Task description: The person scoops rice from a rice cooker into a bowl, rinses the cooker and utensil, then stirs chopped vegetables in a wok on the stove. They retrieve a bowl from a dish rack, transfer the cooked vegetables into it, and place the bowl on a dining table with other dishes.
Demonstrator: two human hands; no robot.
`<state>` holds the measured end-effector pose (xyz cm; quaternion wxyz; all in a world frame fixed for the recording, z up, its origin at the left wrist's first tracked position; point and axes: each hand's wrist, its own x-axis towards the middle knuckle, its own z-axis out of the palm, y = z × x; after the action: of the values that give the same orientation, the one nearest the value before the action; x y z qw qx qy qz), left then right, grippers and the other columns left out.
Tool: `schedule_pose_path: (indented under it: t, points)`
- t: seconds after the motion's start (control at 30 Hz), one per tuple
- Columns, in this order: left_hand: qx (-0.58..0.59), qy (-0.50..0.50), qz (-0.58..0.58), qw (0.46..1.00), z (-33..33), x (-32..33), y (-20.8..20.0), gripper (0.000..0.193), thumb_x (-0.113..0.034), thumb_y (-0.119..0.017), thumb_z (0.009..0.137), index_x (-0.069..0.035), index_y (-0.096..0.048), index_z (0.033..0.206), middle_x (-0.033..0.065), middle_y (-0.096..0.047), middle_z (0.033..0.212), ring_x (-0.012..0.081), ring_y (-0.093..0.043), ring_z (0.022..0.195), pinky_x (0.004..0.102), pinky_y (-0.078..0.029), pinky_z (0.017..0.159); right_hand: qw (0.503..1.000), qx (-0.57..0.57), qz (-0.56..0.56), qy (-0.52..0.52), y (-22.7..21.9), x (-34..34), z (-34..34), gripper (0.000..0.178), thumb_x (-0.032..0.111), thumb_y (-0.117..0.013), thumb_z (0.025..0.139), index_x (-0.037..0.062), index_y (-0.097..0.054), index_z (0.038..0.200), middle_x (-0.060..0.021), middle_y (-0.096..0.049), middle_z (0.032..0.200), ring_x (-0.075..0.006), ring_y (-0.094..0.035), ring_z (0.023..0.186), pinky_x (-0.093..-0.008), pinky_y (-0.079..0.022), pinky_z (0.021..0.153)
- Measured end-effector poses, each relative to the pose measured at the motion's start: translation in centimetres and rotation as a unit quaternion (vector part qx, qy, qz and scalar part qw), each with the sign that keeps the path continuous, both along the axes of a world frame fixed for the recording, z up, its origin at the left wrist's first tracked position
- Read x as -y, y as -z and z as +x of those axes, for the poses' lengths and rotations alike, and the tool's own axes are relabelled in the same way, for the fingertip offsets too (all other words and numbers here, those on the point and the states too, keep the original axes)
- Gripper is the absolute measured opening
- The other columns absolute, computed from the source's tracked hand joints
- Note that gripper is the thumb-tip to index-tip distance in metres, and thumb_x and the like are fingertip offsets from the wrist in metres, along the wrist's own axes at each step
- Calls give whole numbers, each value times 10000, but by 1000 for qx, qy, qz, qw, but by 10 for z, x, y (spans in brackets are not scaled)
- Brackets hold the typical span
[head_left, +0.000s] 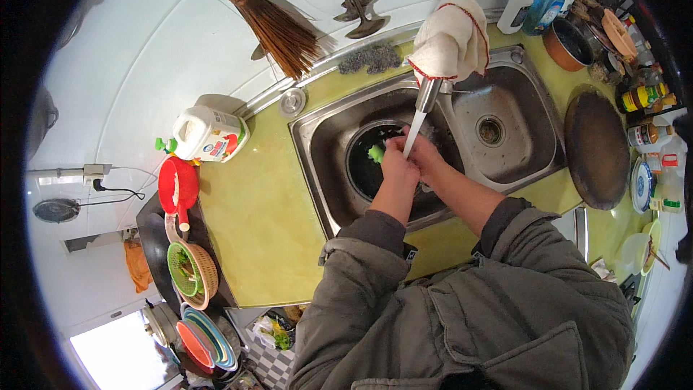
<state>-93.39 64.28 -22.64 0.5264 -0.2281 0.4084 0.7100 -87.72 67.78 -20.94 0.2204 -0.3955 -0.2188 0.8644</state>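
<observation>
My left hand (398, 167) and my right hand (427, 156) are pressed together over the left basin (315, 155) of a steel double sink. A stream of water (414, 134) from the tap (429, 94) runs down onto them. Fingers of my left hand close on a small bright green piece (375, 153), perhaps a vegetable; its exact kind is too small to tell. My right hand's fingers are curled against the left, and whatever they grip is hidden. Below them a round dark bowl (359, 173) sits in the basin. A white cloth with red edging (453, 37) covers the tap's top.
The right basin (512, 152) has a round drain. A big dark round lid (596, 148) lies right of the sink, with bottles and a brown pot (568, 45) beyond. Left stand a white jug (209, 134), a red dipper (177, 186) and baskets (193, 274). A whisk broom (267, 22) hangs above.
</observation>
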Motion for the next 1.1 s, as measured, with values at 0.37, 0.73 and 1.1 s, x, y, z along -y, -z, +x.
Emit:
schedule_pose_path:
  t: [0.37, 0.73, 1.1]
  points:
    - [-897, 184, -186, 355, -70, 61, -18, 362, -150, -629, 783, -22, -553, 1113, 187, -573, 1091, 380, -523, 1017, 480, -411, 869, 956, -38, -257, 135, 8, 14, -29, 239, 306, -487, 957, 97, -562, 869, -71, -572, 709, -246, -573, 610, -399, -486, 520]
    - [-207, 289, -175, 918, -87, 131, 5, 229, -50, -604, 809, -54, -551, 1031, 58, -587, 911, 202, -593, 835, 411, -553, 646, 986, 137, -93, 19, 93, 8, -47, 288, 131, -622, 805, 57, -555, 1075, -88, -561, 775, -245, -558, 617, -353, -488, 564]
    - [-195, 239, -64, 949, -70, 149, -50, 238, 23, -539, 802, -75, -582, 1015, 50, -646, 951, 196, -639, 821, 343, -544, 652, 832, 264, 301, -383, 40, 70, -79, 448, 232, -400, 917, 12, -440, 1306, -250, -443, 1363, -377, -414, 1273, -404, -319, 1062]
